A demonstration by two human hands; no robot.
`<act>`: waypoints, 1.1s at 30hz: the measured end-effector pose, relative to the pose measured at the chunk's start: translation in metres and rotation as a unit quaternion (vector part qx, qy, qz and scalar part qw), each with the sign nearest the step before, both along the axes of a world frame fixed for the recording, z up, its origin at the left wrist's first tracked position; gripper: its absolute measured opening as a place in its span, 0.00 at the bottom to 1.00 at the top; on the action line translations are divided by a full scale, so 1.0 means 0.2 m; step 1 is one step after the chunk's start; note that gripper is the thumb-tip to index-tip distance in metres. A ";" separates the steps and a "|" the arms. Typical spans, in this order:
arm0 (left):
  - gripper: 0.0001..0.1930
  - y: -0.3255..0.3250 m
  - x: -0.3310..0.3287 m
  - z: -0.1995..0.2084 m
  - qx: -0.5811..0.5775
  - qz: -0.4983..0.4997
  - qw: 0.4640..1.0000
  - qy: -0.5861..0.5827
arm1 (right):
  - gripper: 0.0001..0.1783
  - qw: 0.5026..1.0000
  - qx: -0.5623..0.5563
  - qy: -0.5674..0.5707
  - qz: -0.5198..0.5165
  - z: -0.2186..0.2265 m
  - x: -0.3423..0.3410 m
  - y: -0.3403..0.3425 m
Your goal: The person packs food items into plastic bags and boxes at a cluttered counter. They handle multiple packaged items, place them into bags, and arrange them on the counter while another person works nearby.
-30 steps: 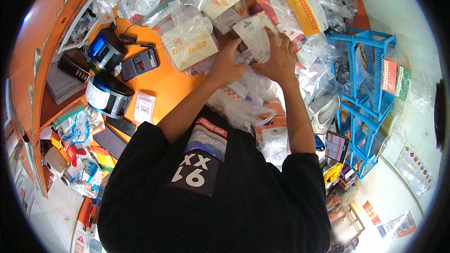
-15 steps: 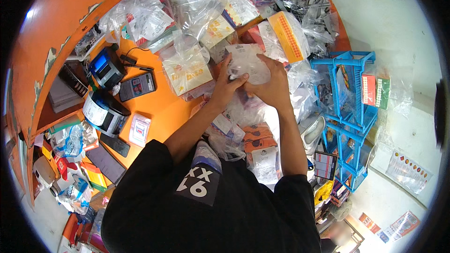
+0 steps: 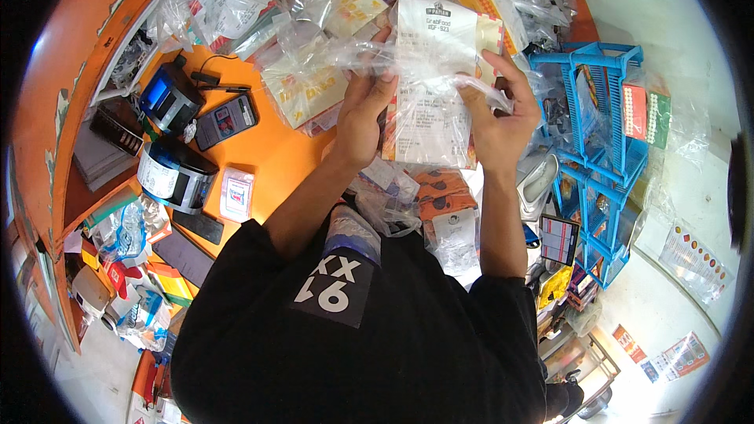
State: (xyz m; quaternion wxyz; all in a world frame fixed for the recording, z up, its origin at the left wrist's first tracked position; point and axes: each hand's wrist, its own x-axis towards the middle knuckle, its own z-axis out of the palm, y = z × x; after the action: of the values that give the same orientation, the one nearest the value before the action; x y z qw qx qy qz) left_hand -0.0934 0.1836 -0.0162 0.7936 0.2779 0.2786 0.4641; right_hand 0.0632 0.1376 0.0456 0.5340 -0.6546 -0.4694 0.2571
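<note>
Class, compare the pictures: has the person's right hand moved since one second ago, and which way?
Yes. The right hand has moved rightward in the view, visibly nearer the blue rack than before.

The rectangular paper receipt (image 3: 424, 137) before me is white with dark print, and the plastic bag (image 3: 444, 70) over it is colourless and transparent. My short-sleeved black fabric shirt (image 3: 385, 369) bears white characters on a dark grey patch. The flat surface (image 3: 279, 165) is plain orange, the tiered plastic rack (image 3: 601, 137) bright blue, and the small cardboard box (image 3: 442, 192) orange with black spots.
</note>
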 end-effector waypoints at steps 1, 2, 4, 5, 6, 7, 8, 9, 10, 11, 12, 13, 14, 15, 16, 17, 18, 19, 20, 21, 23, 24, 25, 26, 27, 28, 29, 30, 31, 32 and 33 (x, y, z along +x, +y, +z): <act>0.33 -0.02 -0.05 0.02 -0.010 -0.039 0.999 0.021 | 0.40 0.999 0.004 0.041 0.005 0.01 0.00 -0.01; 0.33 -0.03 -0.08 0.02 0.003 -0.064 0.997 0.040 | 0.47 0.995 0.046 0.092 0.004 0.02 -0.02 0.00; 0.34 -0.07 -0.15 0.04 0.075 -0.087 0.989 0.096 | 0.60 0.972 0.136 0.191 0.013 0.07 -0.09 0.00; 0.35 -0.07 -0.18 0.05 0.128 -0.089 0.980 0.127 | 0.64 0.975 0.132 0.178 0.032 0.10 -0.10 -0.01; 0.35 -0.07 -0.20 0.08 0.186 -0.085 0.965 0.161 | 0.68 0.977 0.126 0.164 0.052 0.14 -0.11 -0.03; 0.35 -0.06 -0.21 0.11 0.246 -0.074 0.947 0.193 | 0.73 0.979 0.121 0.148 0.073 0.18 -0.12 -0.03; 0.36 -0.03 -0.21 0.15 0.311 -0.064 0.922 0.221 | 0.73 0.966 0.135 0.206 0.077 0.23 -0.17 -0.02; 0.36 0.00 -0.21 0.20 0.372 -0.048 0.894 0.246 | 0.71 0.961 0.152 0.212 0.089 0.28 -0.19 -0.01; 0.37 0.05 -0.22 0.25 0.431 -0.032 0.862 0.266 | 0.69 0.956 0.169 0.218 0.102 0.33 -0.22 0.01; 0.37 0.08 -0.24 0.30 0.483 -0.012 0.827 0.287 | 0.68 0.947 0.190 0.228 0.120 0.37 -0.24 0.05; 0.38 0.11 -0.27 0.36 0.528 0.010 0.793 0.304 | 0.65 0.940 0.198 0.248 0.128 0.40 -0.26 0.10; 0.38 0.14 -0.33 0.44 0.569 0.036 0.757 0.320 | 0.63 0.929 0.205 0.271 0.145 0.45 -0.28 0.16; 0.39 0.17 -0.40 0.52 0.603 0.066 0.722 0.332 | 0.61 0.917 0.214 0.292 0.167 0.51 -0.32 0.25; 0.39 0.20 -0.47 0.61 0.634 0.094 0.687 0.342 | 0.52 0.882 0.220 0.346 0.234 0.63 -0.37 0.35; 0.40 0.22 -0.56 0.71 0.656 0.125 0.652 0.359 | 0.51 0.889 0.206 0.306 0.271 0.69 -0.43 0.47; 0.40 0.27 -0.63 0.81 0.671 0.158 0.621 0.373 | 0.49 0.899 0.191 0.261 0.297 0.74 -0.48 0.61; 0.41 0.31 -0.69 0.91 0.672 0.197 0.593 0.397 | 0.47 0.905 0.175 0.220 0.320 0.79 -0.53 0.74; 0.41 0.37 -0.73 0.98 0.665 0.235 0.574 0.416 | 0.46 0.897 0.147 0.235 0.345 0.81 -0.59 0.88; 0.42 0.43 -0.76 1.05 0.639 0.276 0.564 0.444 | 0.45 0.888 0.115 0.249 0.369 0.84 -0.67 1.01; 0.38 0.49 -0.80 1.06 0.604 0.313 0.565 0.467 | 0.46 0.884 0.074 0.258 0.382 0.89 -0.74 1.07; 0.35 0.64 -0.86 1.04 0.525 0.383 0.577 0.494 | 0.48 0.899 0.057 0.200 0.385 0.86 -0.81 1.16; 0.36 0.74 -0.91 1.00 0.478 0.412 0.587 0.507 | 0.49 0.912 0.080 0.139 0.377 0.75 -0.81 1.20; 0.34 0.87 -0.91 0.98 0.489 0.428 0.563 0.510 | 0.49 0.927 0.093 0.076 0.354 0.65 -0.76 1.20; 0.33 0.99 -0.93 0.93 0.494 0.441 0.534 0.526 | 0.49 0.937 0.114 -0.016 0.329 0.59 -0.71 1.18; 0.32 1.07 -0.94 0.94 0.517 0.446 0.472 0.558 | 0.48 0.941 0.123 -0.112 0.296 0.57 -0.63 1.10; 0.33 1.22 -1.02 0.93 0.495 0.396 0.461 0.621 | 0.47 0.937 0.110 -0.201 0.265 0.51 -0.56 1.01; 0.30 1.27 -1.17 0.89 0.477 0.382 0.367 0.702 | 0.43 0.937 0.083 -0.161 0.299 0.52 -0.51 0.91; 0.29 1.34 -1.28 0.84 0.459 0.365 0.271 0.763 | 0.39 0.939 0.044 -0.123 0.317 0.55 -0.42 0.81; 0.29 1.39 -1.40 0.80 0.441 0.349 0.175 0.808 | 0.38 0.948 0.008 -0.115 0.297 0.49 -0.36 0.68; 0.26 1.12 -1.19 0.85 0.443 0.423 0.293 0.734 | 0.36 0.959 -0.037 -0.107 0.261 0.42 -0.25 0.53; 0.24 0.84 -0.99 0.90 0.451 0.493 0.397 0.629 | 0.37 0.968 -0.078 -0.131 0.199 0.29 -0.17 0.36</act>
State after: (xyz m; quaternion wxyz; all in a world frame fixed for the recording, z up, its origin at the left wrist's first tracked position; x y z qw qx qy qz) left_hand -0.2914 0.3522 0.1629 -0.2140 0.6228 0.5381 0.5261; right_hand 0.0292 0.2086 0.1029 0.3531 -0.6156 -0.6344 0.3065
